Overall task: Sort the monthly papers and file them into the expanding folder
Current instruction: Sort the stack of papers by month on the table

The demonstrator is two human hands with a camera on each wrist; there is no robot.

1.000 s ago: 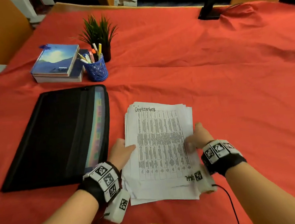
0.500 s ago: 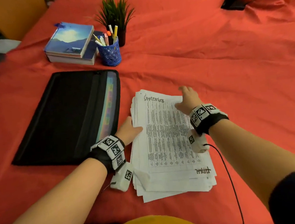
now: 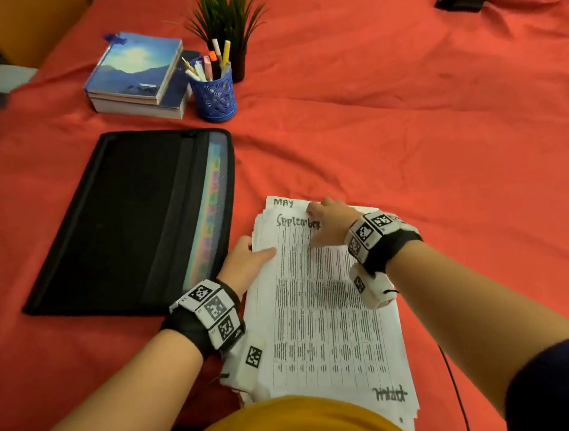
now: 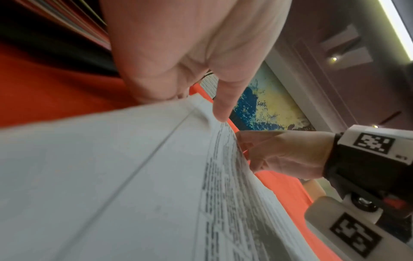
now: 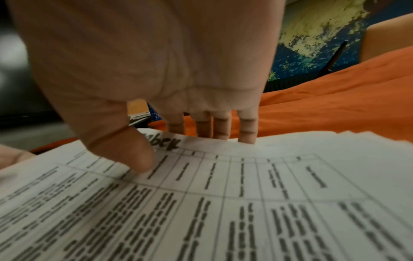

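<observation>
Right hand (image 3: pixel 328 220) pinches far edge of September sheet (image 3: pixel 321 301) atop paper stack (image 3: pixel 275 204), left hand (image 3: pixel 246 265) grips stack's near-left edge, expanding folder (image 3: pixel 132 221) just left of it; peel only one sheet, keep stack pinned.

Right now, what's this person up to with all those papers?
A person is sorting a stack of papers on a red-covered table. The right hand pinches the far edge of the top sheet, headed "September"; a sheet headed "MAY" peeks out beneath. The left hand holds the stack's left edge. The black expanding folder lies beside it.
</observation>
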